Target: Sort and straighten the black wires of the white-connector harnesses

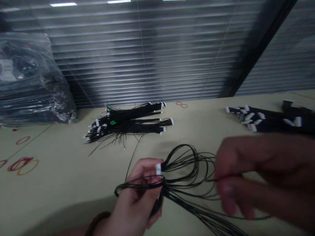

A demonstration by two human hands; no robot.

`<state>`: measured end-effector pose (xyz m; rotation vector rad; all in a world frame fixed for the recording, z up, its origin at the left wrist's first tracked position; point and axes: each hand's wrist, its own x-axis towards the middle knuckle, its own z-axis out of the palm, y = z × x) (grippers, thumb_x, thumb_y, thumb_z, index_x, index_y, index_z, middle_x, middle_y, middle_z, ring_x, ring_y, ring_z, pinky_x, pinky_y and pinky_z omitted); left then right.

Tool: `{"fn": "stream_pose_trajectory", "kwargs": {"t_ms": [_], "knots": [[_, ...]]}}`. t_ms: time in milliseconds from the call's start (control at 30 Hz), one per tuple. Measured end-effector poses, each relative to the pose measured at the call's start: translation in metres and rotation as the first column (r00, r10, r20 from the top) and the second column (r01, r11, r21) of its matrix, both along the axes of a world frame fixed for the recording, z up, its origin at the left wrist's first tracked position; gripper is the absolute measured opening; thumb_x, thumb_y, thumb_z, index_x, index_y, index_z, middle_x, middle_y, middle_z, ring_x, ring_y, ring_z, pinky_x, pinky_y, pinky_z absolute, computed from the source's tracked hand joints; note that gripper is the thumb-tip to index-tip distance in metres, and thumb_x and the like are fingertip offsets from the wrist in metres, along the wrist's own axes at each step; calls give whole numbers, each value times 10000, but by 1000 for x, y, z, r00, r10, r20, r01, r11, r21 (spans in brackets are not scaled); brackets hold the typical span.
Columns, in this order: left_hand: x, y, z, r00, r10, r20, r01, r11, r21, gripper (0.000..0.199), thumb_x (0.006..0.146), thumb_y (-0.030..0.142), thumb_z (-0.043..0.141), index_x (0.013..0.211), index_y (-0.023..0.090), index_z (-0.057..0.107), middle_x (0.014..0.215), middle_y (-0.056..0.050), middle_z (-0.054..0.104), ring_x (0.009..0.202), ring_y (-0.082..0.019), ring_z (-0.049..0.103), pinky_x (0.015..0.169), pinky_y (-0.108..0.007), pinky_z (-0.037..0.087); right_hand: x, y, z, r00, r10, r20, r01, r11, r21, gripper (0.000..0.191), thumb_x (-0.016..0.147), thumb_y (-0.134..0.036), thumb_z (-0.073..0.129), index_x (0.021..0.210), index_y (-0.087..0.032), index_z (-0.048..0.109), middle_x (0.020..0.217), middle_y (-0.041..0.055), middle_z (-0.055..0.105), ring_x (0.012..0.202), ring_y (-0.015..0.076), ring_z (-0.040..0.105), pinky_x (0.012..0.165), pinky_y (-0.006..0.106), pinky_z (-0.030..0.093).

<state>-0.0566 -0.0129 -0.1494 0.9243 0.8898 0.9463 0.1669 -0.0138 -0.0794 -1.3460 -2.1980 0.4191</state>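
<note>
My left hand (141, 193), at the bottom centre, is closed around a black wire harness (194, 164) near its white connector (158, 169). Thin black wires loop out to the right from there, and one bunch curls back over the thumb. A thicker bundle runs down toward the lower right edge. On the right, my right hand (243, 180) is blurred and close to the camera, thumb and forefinger pinched on a thin black wire of the same harness. The far ends of the wires leave the picture.
Behind lies a pile of black wire harnesses (128, 119) with white connectors and green tags. More harnesses (265, 118) rest at the right. A clear plastic bag (36, 82) of black cables stands at the left. Red rubber bands (21, 164) lie on the table (73, 177), before window blinds (147, 49).
</note>
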Motion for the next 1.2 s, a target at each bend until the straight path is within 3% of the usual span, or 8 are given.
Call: {"fn": "stream_pose_trajectory", "kwargs": {"t_ms": [100,167,333,700,1100,1200], "knots": [[-1,-3,1,999,-11,33,9,999,35,292,801,421,671,956,246,495,579,90,450,340,-13,299,301,-74,266,-29,-6,-7,994,107,-24,-107,994,9,140,801,-136,572,716,-246,585,603,-85,569,516,69,512,492,177,372],[-2,-4,0,997,-41,66,34,995,95,241,819,392,662,951,246,523,623,71,483,354,-10,319,312,-73,265,-38,-6,-14,994,105,-5,-104,992,71,138,806,-123,546,745,-240,589,671,-74,594,589,96,536,566,218,380],[-3,-7,-3,993,-86,79,73,986,146,129,879,326,598,977,260,548,655,57,491,376,-10,333,335,-75,275,-37,-8,-21,992,111,55,-116,990,85,158,829,-150,487,744,-232,592,667,-58,582,587,121,520,573,246,379],[-3,-6,-8,991,-106,83,80,958,275,127,912,307,550,1037,286,563,697,31,517,414,-23,357,350,-91,286,-39,-9,-19,991,122,46,-126,988,91,186,812,-110,472,721,-215,595,653,-45,574,587,117,514,562,246,378],[-3,-10,-1,993,-101,58,85,969,233,93,911,255,555,1003,263,565,674,42,482,463,-44,356,400,-117,303,-40,-10,-20,987,159,25,-160,985,63,170,786,-83,506,750,-211,611,682,-46,588,608,111,522,574,240,386],[-4,-13,2,986,-166,32,156,964,216,113,906,293,562,1004,239,569,653,38,465,484,-55,349,415,-129,291,-40,-9,-18,987,159,-1,-159,987,33,168,809,-92,500,721,-208,583,660,-61,573,579,93,502,550,228,361]]}}
